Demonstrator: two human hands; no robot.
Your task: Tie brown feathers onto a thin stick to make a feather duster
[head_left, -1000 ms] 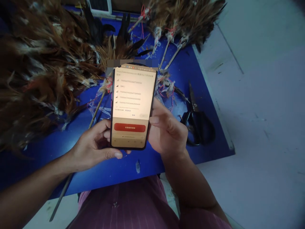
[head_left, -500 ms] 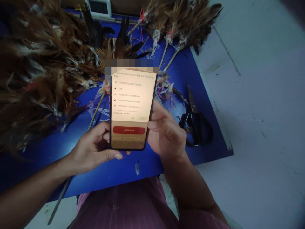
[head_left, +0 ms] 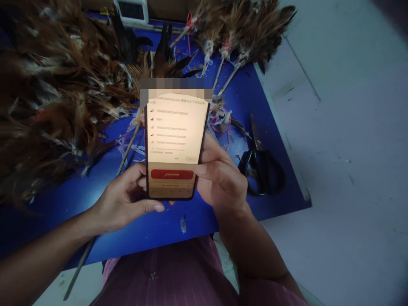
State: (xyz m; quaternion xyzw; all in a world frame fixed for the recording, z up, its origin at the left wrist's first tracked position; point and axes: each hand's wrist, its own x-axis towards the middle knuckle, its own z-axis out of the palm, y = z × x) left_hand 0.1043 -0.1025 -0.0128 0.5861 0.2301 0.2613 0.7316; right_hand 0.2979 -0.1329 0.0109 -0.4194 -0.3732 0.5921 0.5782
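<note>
A smartphone (head_left: 174, 144) with a lit screen is held upright over the table, its face towards me. On the screen are a pale list and a red button; its top is covered by blurred squares. My left hand (head_left: 124, 199) grips the phone's lower left edge, some fingers behind it and the thumb low by the bottom corner. Around the right side my right hand (head_left: 225, 178) is closed, its thumb at the screen's edge. Black-handled scissors (head_left: 263, 170) lie on the table just right of my right hand.
Brown feather bundles (head_left: 63, 76) cover the left of the blue table (head_left: 159, 229). More feather dusters (head_left: 242, 29) with thin sticks lie at the back right. Pink and white string (head_left: 223, 119) is behind the phone. A white-framed device (head_left: 132, 10) stands at the back.
The phone has tilted and shifted very slightly left, with my right hand moving a little along with it. Everything else stays where it was.
</note>
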